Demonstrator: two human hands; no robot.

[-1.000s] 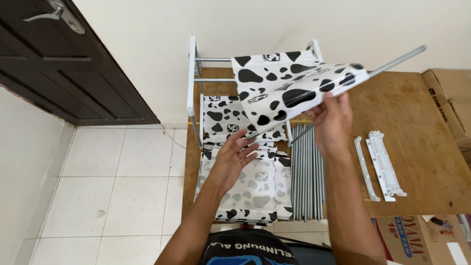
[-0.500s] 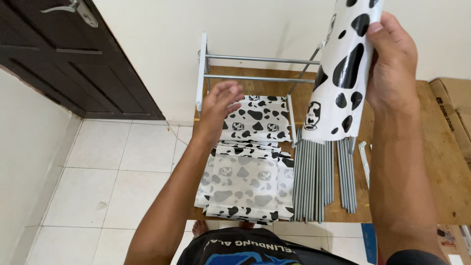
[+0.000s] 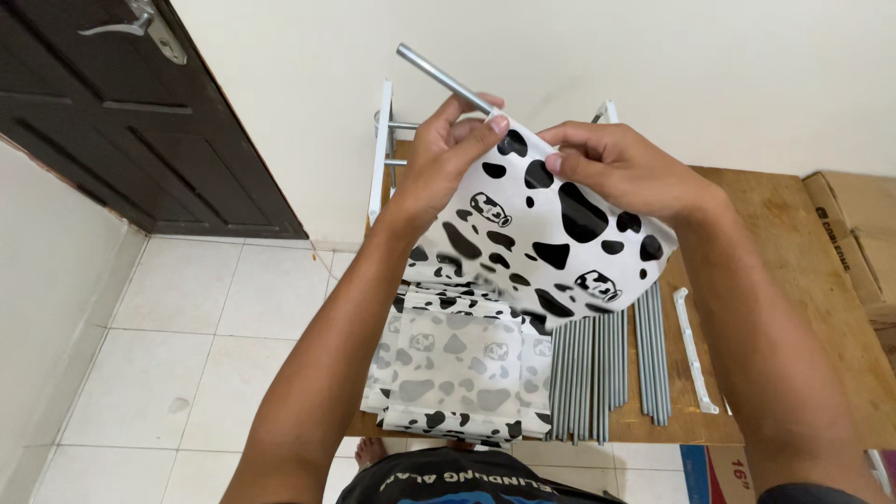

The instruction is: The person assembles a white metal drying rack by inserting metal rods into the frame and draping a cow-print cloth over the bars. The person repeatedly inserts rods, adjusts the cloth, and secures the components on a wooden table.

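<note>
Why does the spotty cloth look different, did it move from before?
Yes. The spotty cloth was up at the top right, held by the right hand alone. Now it is lower and nearer the middle, above the grey rods, with the left hand gripping too.

A cream wall (image 3: pixel 709 65) rises behind the wooden table (image 3: pixel 803 280); a dark panelled door (image 3: pixel 140 121) stands left above the white tiled floor (image 3: pixel 187 317).

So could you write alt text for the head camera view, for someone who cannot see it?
Two bare hands, left hand and right hand, hold a cow-print fabric panel with a grey metal rod sticking out of its top edge. Below, on a wooden board, lie more folded cow-print panels and a row of grey rods.
</note>
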